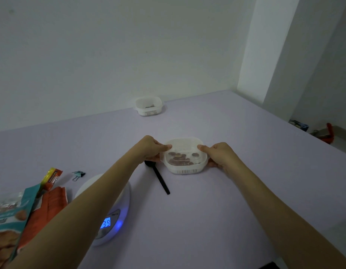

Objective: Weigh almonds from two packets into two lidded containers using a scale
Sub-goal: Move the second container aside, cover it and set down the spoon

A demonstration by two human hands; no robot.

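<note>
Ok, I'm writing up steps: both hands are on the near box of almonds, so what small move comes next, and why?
Probably press thumbs down to snap the lid shut. The left hand and right hand grip the box at its sides, thumbs on what looks like a clear lid over the almonds, and it sits off the scale, so weighing seems done.

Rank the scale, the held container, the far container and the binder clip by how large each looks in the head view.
1. scale, though partly hidden
2. held container
3. far container: it looks like the same kind, so it may seem smaller only through distance
4. binder clip
</note>
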